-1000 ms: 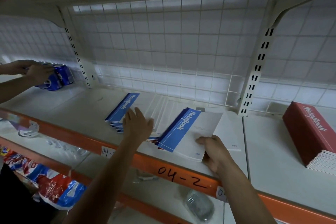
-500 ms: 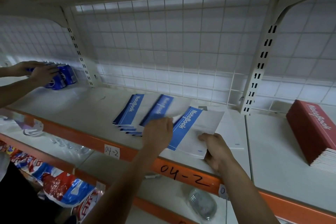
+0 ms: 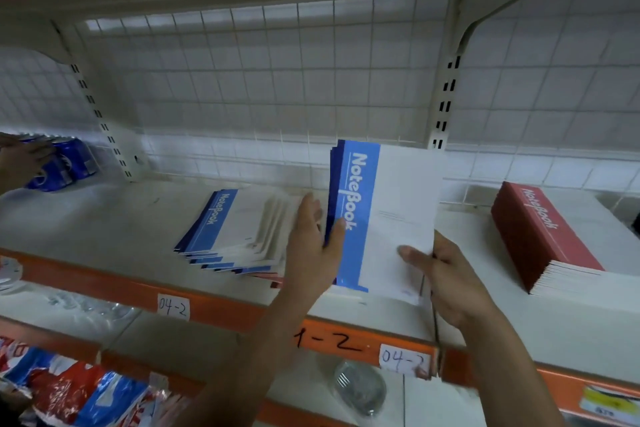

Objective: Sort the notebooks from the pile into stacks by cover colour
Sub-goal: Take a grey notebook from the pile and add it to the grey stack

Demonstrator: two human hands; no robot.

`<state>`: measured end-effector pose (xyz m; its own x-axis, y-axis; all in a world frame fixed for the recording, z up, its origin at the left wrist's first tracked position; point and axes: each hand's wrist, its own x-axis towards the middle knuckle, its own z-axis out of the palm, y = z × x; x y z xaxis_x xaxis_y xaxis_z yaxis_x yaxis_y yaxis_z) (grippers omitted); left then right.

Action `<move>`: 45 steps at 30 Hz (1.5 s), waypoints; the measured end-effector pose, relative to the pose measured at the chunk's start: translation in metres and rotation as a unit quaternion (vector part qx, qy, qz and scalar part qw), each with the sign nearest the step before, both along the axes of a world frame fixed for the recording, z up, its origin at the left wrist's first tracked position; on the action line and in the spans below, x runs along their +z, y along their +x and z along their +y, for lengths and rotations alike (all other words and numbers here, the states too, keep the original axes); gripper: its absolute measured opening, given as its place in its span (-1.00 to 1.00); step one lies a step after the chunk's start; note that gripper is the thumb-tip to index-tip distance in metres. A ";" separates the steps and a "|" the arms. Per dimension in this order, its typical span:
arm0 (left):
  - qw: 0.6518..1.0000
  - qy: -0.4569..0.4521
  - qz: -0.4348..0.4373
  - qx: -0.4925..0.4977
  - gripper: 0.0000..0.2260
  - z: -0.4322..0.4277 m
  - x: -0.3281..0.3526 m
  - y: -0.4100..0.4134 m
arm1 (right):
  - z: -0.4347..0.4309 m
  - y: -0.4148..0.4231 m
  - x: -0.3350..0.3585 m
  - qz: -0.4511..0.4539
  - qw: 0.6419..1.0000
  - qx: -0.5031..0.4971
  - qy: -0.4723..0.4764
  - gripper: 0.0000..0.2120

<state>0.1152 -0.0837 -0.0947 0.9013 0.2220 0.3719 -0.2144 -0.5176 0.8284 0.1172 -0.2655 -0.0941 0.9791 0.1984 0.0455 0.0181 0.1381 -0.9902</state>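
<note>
Blue notebooks (image 3: 388, 211) upright between left hand (image 3: 313, 246) and right hand (image 3: 446, 281)

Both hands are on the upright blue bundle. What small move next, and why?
Probably tap the blue notebooks on the shelf to square them: the left hand and right hand hold them upright, and their spines look staggered, unlike the neat red stack.

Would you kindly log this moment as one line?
left hand grips blue bundle spine edge | right hand pinches lower right corner | blue bundle upright | fanned pile left | red stack right
</note>
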 end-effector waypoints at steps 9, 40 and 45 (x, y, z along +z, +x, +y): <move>0.979 -0.157 -0.042 -0.123 -0.82 -0.064 -0.009 -0.011 | -0.061 -0.020 -0.007 -0.089 0.981 -0.112 -0.134 -0.66; 0.988 -0.084 0.006 -0.127 -0.65 -0.239 0.019 -0.023 | -0.200 -0.064 0.003 -0.181 0.923 -0.257 -0.223 -0.31; 0.984 -0.079 0.021 -0.157 -0.54 -0.315 0.023 -0.037 | -0.283 -0.078 0.010 -0.201 0.899 -0.236 -0.311 -0.12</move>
<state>0.0781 -0.3989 -0.0722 0.9487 -0.0173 0.3157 -0.3064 -0.2960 0.9047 0.0389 -0.5486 -0.0840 0.8905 -0.1246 0.4376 0.3028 -0.5556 -0.7744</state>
